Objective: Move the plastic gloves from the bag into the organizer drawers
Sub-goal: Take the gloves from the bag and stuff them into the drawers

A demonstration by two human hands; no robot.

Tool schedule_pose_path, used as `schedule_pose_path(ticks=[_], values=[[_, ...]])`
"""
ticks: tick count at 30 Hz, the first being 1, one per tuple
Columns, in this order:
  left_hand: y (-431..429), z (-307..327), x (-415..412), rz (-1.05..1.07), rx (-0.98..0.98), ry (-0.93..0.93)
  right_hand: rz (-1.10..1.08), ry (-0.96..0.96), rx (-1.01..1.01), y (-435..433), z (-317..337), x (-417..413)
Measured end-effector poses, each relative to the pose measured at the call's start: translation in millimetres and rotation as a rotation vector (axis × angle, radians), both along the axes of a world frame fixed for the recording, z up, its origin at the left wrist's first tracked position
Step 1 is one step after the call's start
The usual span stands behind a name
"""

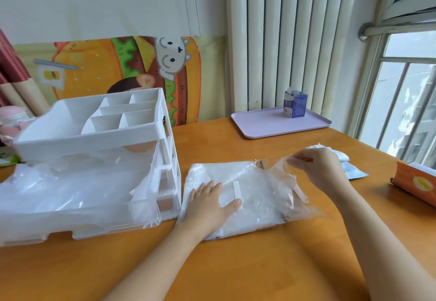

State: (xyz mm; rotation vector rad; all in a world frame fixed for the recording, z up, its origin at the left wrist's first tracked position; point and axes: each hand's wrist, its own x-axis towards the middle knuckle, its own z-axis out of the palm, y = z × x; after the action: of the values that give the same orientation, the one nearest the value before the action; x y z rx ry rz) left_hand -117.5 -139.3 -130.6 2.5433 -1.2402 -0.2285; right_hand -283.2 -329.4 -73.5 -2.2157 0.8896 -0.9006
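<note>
Clear bag (266,208) of gloves (226,171) lies on the desk (236,267) beside the organizer (146,135), left hand (210,204) pressing it flat, right hand (316,166) pinching its open end; a slow, steady pull while pressing down should work best.

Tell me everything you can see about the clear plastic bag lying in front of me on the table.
The bag is clear, crinkled thin plastic, packed with whitish translucent contents, with a short white strip on top. It lies flat on the wooden table, close beside the white organizer; whether they touch is unclear. The left hand rests flat on its near left part, and the right hand pinches a lifted fold of plastic at its far right corner.
</note>
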Motion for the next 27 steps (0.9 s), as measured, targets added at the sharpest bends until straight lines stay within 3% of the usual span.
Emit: schedule_pose_path(ticks=[5, 7, 9, 12, 14, 16, 19, 22, 24, 27], values=[[0.3, 5.9, -0.6, 0.021, 0.002, 0.052, 0.175, -0.328, 0.319, 4.1, 6.9, 3.9], [0.9, 8.3, -1.8, 0.031, -0.017, 0.072, 0.208, -0.372, 0.339, 6.3, 9.5, 3.5], [0.5, 11.4, -2.2, 0.031, -0.105, 0.115, 0.284, -0.424, 0.388, 7.4, 12.2, 1.3], [-4.4, 24.8, -11.2, -0.047, -0.326, 0.222, 0.596, -0.657, 0.672, 13.7, 19.9, -0.4], [-11.8, 37.7, -20.3, -0.078, -0.497, 0.440, 0.780, -0.757, 0.860, 20.5, 23.4, 2.1], [-19.0, 48.0, -30.3, -0.060, -0.634, 0.787, 0.900, -0.795, 0.963, 29.1, 22.2, 4.8], [-30.5, 51.8, -37.2, -0.030, -0.659, 1.130, 1.001, -0.813, 1.056, 34.8, 20.4, 3.9], [-37.3, 45.8, -42.5, -0.109, -0.608, 1.359, 1.038, -0.907, 1.209, 29.6, 18.3, 5.1], [-38.2, 42.9, -48.1, -0.150, -0.604, 1.446, 0.938, -0.988, 1.154, 21.7, 12.6, 4.5], [-38.8, 36.1, -51.3, -0.180, -0.679, 1.540, 0.991, -0.905, 1.228, 27.1, 15.2, 8.7]])
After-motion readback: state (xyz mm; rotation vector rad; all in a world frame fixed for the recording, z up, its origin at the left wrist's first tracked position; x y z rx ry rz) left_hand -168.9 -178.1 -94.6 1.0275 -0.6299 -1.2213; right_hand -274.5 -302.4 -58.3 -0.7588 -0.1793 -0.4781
